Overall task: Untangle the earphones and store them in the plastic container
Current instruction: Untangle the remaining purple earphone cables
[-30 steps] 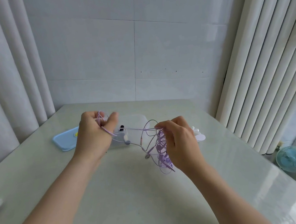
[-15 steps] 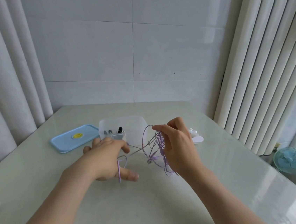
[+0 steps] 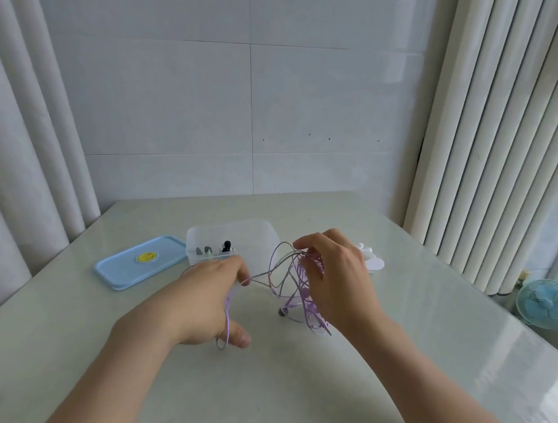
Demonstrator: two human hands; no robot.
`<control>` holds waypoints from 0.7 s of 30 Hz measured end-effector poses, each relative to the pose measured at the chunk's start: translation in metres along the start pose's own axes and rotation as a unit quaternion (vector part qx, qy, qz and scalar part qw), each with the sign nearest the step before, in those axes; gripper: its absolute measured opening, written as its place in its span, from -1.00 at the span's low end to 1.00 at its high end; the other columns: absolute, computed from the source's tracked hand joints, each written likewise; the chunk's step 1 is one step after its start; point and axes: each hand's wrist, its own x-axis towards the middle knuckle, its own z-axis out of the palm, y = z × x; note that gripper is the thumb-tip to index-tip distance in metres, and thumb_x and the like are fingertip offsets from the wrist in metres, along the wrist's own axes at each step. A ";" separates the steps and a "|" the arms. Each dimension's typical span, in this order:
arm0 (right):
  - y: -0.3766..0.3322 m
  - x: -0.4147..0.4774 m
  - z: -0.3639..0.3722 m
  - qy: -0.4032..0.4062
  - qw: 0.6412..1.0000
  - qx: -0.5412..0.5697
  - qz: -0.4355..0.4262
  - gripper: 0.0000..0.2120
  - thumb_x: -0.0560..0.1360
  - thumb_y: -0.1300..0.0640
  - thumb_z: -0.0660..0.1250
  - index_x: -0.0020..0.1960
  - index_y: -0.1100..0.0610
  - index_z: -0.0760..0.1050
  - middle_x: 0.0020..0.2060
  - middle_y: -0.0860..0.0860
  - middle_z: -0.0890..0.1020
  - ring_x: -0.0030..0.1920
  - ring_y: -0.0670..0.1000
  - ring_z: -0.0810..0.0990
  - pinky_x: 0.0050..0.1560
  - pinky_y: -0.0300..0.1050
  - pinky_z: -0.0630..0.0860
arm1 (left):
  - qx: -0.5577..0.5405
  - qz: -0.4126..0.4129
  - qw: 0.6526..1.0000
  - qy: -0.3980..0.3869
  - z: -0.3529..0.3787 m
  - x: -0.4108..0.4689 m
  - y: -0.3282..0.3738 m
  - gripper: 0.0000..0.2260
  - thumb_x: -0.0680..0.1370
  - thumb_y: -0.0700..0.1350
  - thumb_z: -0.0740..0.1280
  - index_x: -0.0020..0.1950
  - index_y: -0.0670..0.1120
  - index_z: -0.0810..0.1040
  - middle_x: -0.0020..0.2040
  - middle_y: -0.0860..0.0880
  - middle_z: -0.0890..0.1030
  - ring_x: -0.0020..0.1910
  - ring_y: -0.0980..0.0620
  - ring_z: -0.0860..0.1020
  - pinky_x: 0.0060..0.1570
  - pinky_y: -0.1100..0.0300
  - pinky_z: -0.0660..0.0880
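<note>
Earphones (image 3: 299, 285), a thin lilac wire tangle, hang above the glossy pale table (image 3: 290, 399) between 2 hands. The right hand (image 3: 341, 280) curls its fingers round the bunch. The left hand (image 3: 204, 302) pinches 1 strand, a loop draped by its thumb. Behind them, the frosted plastic container (image 3: 256, 237) holds small dark items, too blurred to name.
</note>
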 end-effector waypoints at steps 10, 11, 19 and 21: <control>-0.001 0.001 -0.002 0.001 1.000 0.020 0.012 -0.75 0.49 0.39 0.47 0.04 0.08 0.67 -0.05 -0.11 0.66 -0.11 -0.16 0.61 -0.04 -0.40 0.49 | -0.068 0.040 0.993 -0.090 0.001 -0.005 0.000 -0.57 0.55 -0.25 0.47 0.25 0.22 0.52 0.20 0.17 0.59 0.08 0.29 0.65 0.13 0.25 0.62; -0.001 0.002 -0.002 -0.002 1.000 0.023 0.012 -0.74 0.49 0.40 0.47 0.05 0.08 0.68 -0.06 -0.11 0.66 -0.10 -0.15 0.62 -0.03 -0.37 0.51 | -0.055 0.040 0.993 -0.095 0.000 -0.006 0.001 -0.54 0.56 -0.33 0.34 0.27 0.20 0.52 0.23 0.19 0.58 0.14 0.31 0.62 0.18 0.25 0.60; -0.002 0.003 -0.003 -0.019 0.999 0.029 0.007 -0.67 0.47 0.42 0.45 0.13 0.09 0.69 -0.10 -0.08 0.69 -0.13 -0.34 0.55 -0.04 -0.58 0.36 | -0.033 0.053 0.986 -0.153 -0.009 -0.014 0.008 -0.30 0.45 -0.37 0.13 0.45 0.27 0.33 0.30 0.32 0.54 0.25 0.31 0.51 0.16 0.38 0.50; -0.004 0.002 -0.002 -0.022 0.999 0.028 0.007 -0.69 0.48 0.41 0.45 0.12 0.08 0.69 -0.08 -0.08 0.71 -0.13 -0.28 0.57 -0.03 -0.59 0.36 | -0.054 0.023 0.990 -0.128 -0.007 -0.009 0.008 -0.40 0.51 -0.33 0.14 0.40 0.24 0.43 0.23 0.31 0.58 0.21 0.28 0.53 0.23 0.28 0.52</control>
